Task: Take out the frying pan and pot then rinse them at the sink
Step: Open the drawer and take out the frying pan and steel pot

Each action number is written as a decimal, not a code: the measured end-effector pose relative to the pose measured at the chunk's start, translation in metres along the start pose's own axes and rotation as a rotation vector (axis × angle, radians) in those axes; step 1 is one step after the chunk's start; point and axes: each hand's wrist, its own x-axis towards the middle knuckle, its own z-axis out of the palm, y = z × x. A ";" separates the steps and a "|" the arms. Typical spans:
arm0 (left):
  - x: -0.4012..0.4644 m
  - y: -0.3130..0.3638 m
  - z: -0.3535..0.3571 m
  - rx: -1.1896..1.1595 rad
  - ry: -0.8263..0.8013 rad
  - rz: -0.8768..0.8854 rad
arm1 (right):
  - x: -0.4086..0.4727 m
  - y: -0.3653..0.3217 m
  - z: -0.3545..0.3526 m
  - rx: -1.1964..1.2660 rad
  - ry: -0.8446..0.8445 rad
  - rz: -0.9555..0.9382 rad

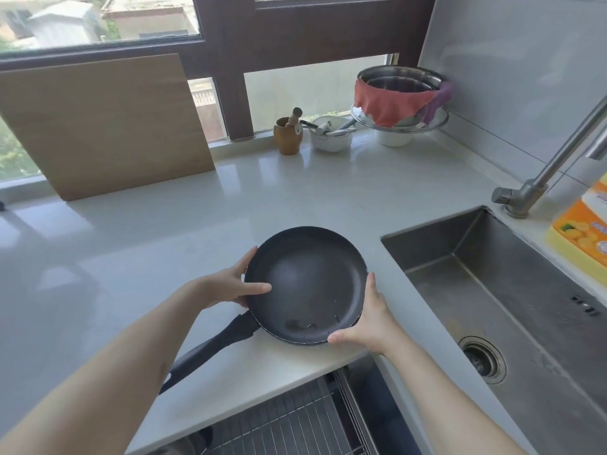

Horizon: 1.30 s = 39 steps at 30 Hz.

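Head view: frying pan [305, 284] gripped between left hand [230, 287] and right hand [368, 326] fingers.

I grip the frying pan [305, 284] by its rim with my left hand [230, 285] and right hand [368, 326], at the countertop's [164, 231] front edge, beside the sink [512, 307].

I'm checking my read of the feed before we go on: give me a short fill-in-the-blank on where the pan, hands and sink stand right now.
1. The frying pan is held at its rim by ____ hands, the left hand and the right hand.
2. The pan's black handle points toward the person's ____ side.
3. The sink lies to the ____ of the pan.
4. A wooden cutting board leans against the ____.

Missing words: both; left; right; window
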 end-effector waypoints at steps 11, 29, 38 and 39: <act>0.002 0.000 0.016 -0.048 0.170 -0.029 | 0.000 0.008 0.001 -0.031 0.019 0.008; -0.251 -0.184 0.089 0.284 0.747 0.184 | -0.134 0.018 0.129 -0.337 -0.119 -0.575; -0.311 -0.360 0.143 0.416 0.533 -0.270 | -0.136 0.048 0.246 -0.596 -0.484 -0.451; -0.310 -0.375 0.142 0.441 0.514 -0.308 | -0.133 0.050 0.257 -0.617 -0.496 -0.416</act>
